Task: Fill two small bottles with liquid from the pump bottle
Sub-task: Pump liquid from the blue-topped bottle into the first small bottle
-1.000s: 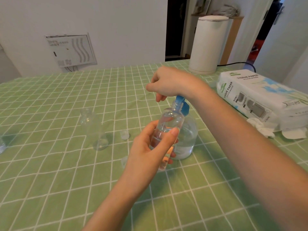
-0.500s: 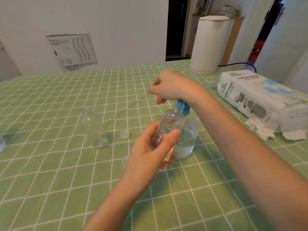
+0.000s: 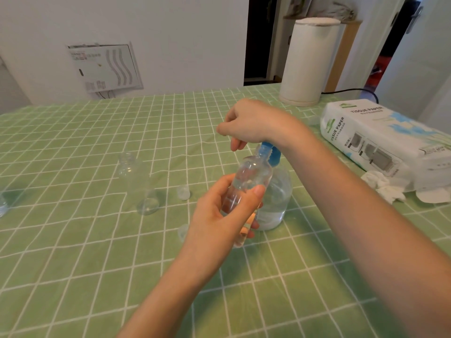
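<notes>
My left hand (image 3: 219,215) grips a small clear bottle (image 3: 251,176), tilted with its mouth up against the blue pump nozzle. The clear pump bottle (image 3: 277,198) with a blue pump head (image 3: 268,153) stands just behind it. My right hand (image 3: 251,120) rests on top of the pump head, palm down, fingers curled loosely over it. A second small clear bottle (image 3: 138,184) stands upright and uncapped to the left. Two small clear caps lie on the cloth, one cap (image 3: 183,192) between the bottles and another cap (image 3: 183,231) by my left hand.
A green checked cloth (image 3: 73,264) covers the table. A tissue paper pack (image 3: 380,140) and crumpled tissues (image 3: 383,186) lie at the right. A white cylindrical appliance (image 3: 307,62) with a black cord stands at the back. Another clear object (image 3: 2,203) shows at the left edge.
My right hand has dipped slightly on the pump head. The small bottle stays at the nozzle in my left hand.
</notes>
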`<state>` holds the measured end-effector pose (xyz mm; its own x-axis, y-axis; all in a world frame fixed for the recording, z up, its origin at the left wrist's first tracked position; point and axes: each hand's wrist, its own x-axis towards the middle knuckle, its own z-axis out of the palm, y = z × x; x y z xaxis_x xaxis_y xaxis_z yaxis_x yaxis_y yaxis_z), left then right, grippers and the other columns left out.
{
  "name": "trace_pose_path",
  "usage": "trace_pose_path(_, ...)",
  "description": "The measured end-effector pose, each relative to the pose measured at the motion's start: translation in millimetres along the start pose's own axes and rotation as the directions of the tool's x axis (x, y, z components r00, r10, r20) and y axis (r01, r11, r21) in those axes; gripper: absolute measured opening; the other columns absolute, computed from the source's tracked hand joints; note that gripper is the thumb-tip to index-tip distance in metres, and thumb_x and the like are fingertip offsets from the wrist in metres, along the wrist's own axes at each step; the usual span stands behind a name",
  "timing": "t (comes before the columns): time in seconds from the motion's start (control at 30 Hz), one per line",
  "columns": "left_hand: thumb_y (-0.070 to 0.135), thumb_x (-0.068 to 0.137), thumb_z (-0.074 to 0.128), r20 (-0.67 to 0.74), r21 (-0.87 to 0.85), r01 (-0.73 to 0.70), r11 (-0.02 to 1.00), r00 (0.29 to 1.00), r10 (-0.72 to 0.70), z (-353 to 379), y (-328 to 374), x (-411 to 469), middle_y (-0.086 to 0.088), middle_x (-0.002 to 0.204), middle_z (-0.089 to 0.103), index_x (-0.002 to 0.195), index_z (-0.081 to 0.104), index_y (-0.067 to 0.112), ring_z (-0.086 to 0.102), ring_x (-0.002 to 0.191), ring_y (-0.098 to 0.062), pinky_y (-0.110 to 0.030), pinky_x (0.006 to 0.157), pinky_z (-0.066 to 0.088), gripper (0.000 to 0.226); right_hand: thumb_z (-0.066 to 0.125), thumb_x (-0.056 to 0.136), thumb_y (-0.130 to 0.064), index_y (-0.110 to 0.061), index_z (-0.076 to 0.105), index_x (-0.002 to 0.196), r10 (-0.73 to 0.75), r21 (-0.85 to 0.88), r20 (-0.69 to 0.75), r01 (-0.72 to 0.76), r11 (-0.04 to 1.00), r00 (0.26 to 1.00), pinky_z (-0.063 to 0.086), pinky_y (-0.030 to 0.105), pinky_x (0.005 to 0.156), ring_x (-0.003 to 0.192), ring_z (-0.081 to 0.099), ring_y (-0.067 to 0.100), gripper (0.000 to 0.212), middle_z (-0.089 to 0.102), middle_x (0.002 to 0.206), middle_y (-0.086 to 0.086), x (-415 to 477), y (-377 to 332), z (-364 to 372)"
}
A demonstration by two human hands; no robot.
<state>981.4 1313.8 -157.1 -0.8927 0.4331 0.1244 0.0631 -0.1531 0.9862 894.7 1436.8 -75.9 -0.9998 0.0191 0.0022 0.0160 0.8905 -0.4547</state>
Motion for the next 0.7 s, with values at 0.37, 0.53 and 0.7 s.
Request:
trace_pose_path(0.37, 0.039, 0.074, 0.065, -0.006, 0.017, -0.013, 1.0, 1.0, 0.013, -1, 0, 1, 0.005, 0.072, 0.068, 0.092, 0.067, 0.03, 0.059, 0.055, -0.006, -0.019, 0.05, 0.049, 0.021, 0.048, 0.093, -0.026, -0.005, 0.069, 0.105, -0.013, -0.007, -0.03, 0.013, 1.0, 0.999, 0.053, 0.03, 0.079, 0.087, 0.071, 0.021, 0.032, 0.075, 0.082, 0.003, 2, -2, -8)
trace_pose_path(0.53, 0.038, 0.074, 0.062, -0.006, 0.017, -0.015, 1.0, 1.0, 0.015, -1, 0, 1, 0.003, 0.073, 0.068, 0.092, 0.067, 0.03, 0.059, 0.055, -0.006, -0.019, 0.051, 0.05, 0.02, 0.047, 0.094, -0.026, -0.004, 0.066, 0.111, -0.018, -0.038, 0.004, 0.018, 0.999, 1.0, 0.053, 0.03, 0.077, 0.088, 0.071, 0.019, 0.033, 0.075, 0.085, 0.004, 2, -6, -9)
trace_pose_path(0.7, 0.037, 0.074, 0.064, -0.011, 0.01, -0.011, 1.0, 1.0, 0.011, 0, 0, 1, 0.004, 0.071, 0.068, 0.091, 0.067, 0.029, 0.058, 0.054, -0.007, -0.019, 0.05, 0.049, 0.019, 0.048, 0.094, -0.025, -0.002, 0.067, 0.11, -0.014, -0.032, -0.01, 0.013, 0.999, 1.0, 0.052, 0.031, 0.079, 0.088, 0.071, 0.02, 0.034, 0.075, 0.084, 0.005, 2, -5, -8)
